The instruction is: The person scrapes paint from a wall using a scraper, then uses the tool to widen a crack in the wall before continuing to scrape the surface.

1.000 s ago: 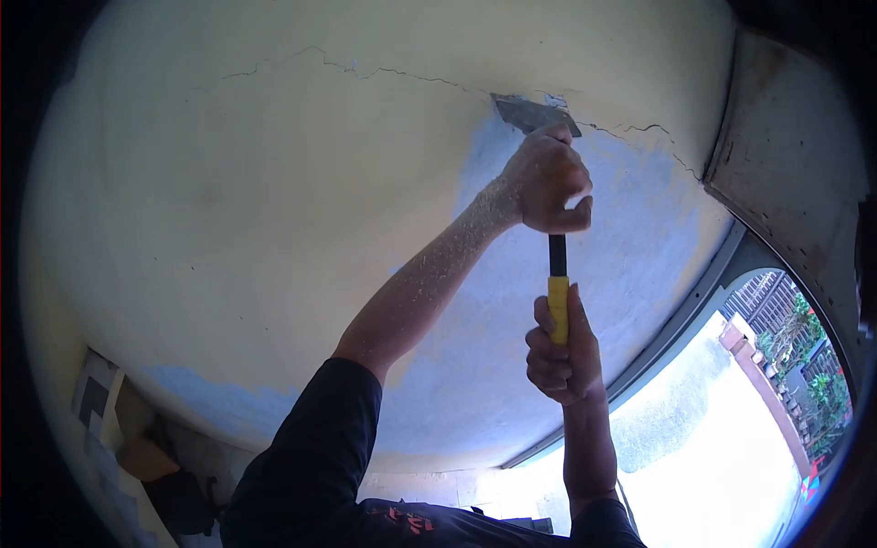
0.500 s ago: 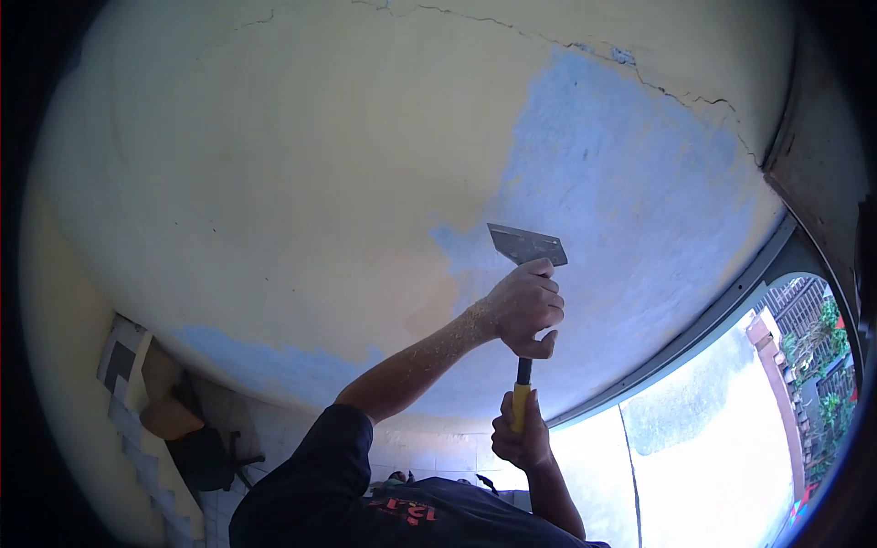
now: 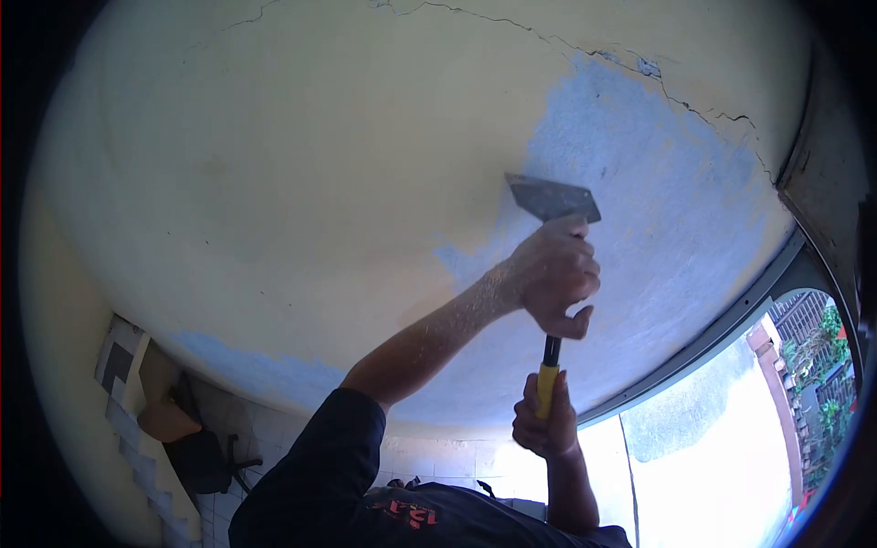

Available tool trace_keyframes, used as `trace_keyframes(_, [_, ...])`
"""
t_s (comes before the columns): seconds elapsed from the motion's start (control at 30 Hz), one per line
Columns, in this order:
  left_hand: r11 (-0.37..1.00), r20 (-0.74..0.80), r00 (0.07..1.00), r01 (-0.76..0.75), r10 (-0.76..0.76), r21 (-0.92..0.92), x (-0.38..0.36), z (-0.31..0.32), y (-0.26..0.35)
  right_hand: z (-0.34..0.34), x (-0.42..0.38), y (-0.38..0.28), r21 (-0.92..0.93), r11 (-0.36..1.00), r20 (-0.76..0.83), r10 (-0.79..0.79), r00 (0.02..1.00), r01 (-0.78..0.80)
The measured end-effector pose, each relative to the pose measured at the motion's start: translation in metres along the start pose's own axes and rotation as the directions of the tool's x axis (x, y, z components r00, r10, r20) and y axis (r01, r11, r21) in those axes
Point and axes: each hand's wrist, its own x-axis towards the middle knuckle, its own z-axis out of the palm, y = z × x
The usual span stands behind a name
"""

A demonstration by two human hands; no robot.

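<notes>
Head view, looking up at a ceiling (image 3: 274,164): both hands grip one scraper (image 3: 552,274). The left hand (image 3: 554,274) is wrapped in a fist round the shaft just below the blade, fingers curled tight and thumb tucked under, probably so it can press the edge against the surface. The right hand (image 3: 545,422), at six o'clock from the left, is closed round the yellow handle (image 3: 546,387), likely to steady and drive the tool from its far end. The metal blade (image 3: 554,198) sticks out at twelve o'clock from the left fist, its wide edge lying along the border where cream paint meets a bare bluish patch (image 3: 658,201). That patch spreads toward two o'clock, up to a thin crack (image 3: 566,44) running across the top. Pale dust speckles the left forearm (image 3: 429,333). At four o'clock a frame edge (image 3: 722,329) opens onto bright daylight. At eight o'clock, far below, a dark chair (image 3: 206,457) stands on tiles.
</notes>
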Motion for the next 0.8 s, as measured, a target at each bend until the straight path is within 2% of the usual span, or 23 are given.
trace_keyframes(0.2, [0.992, -0.017, 0.999, -0.043, 0.046, 0.121, 0.046, -0.030, -0.032, 0.019, 0.024, -0.048, -0.079, 0.987, 0.182, -0.126, 0.975, 0.143])
trace_keyframes(0.27, [0.979, -0.028, 0.999, -0.030, 0.036, 0.202, 0.066, -0.045, -0.041, 0.033, 0.030, -0.065, -0.130, 0.963, 0.266, -0.197, 0.944, 0.238])
trace_keyframes(0.37, [0.959, -0.069, 0.995, -0.049, 0.071, 0.278, 0.095, -0.069, -0.050, 0.055, 0.036, -0.092, -0.069, 0.967, 0.342, -0.207, 0.917, 0.244])
trace_keyframes(0.47, [0.966, -0.094, 0.993, -0.047, 0.073, 0.255, 0.097, -0.078, -0.044, 0.060, 0.025, -0.088, -0.056, 0.974, 0.361, -0.184, 0.914, 0.218])
trace_keyframes(0.5, [0.949, 0.028, 1.000, -0.022, 0.014, 0.316, 0.089, -0.076, -0.034, 0.058, 0.020, -0.083, -0.060, 0.979, 0.363, -0.162, 0.918, 0.197])
trace_keyframes(0.53, [0.953, -0.083, 0.990, -0.089, 0.118, 0.290, 0.075, -0.063, -0.027, 0.050, 0.010, -0.069, -0.103, 0.974, 0.347, -0.153, 0.925, 0.200])
trace_keyframes(0.57, [0.974, -0.103, 0.990, -0.068, 0.092, 0.218, 0.058, -0.052, -0.013, 0.034, 0.000, -0.051, -0.003, 0.996, 0.255, -0.083, 0.963, 0.087])
trace_keyframes(0.6, [0.989, -0.121, 0.989, -0.066, 0.082, 0.131, 0.039, -0.036, 0.000, 0.022, -0.009, -0.031, -0.035, 0.997, 0.228, -0.062, 0.972, 0.071])
trace_keyframes(0.63, [0.991, -0.041, 0.998, -0.047, 0.053, 0.124, 0.022, -0.028, 0.016, 0.009, -0.018, -0.010, -0.003, 1.000, 0.157, -0.027, 0.987, 0.028])
trace_keyframes(0.7, [0.998, 0.052, 0.999, 0.016, -0.013, -0.054, -0.007, -0.007, 0.037, -0.003, -0.030, 0.022, 0.032, 0.999, 0.052, 0.027, 0.998, -0.029])
trace_keyframes(0.8, [0.984, 0.086, 0.990, 0.126, -0.116, -0.124, -0.035, 0.024, 0.042, -0.010, -0.031, 0.037, 0.085, 0.993, -0.057, 0.090, 0.994, -0.085])
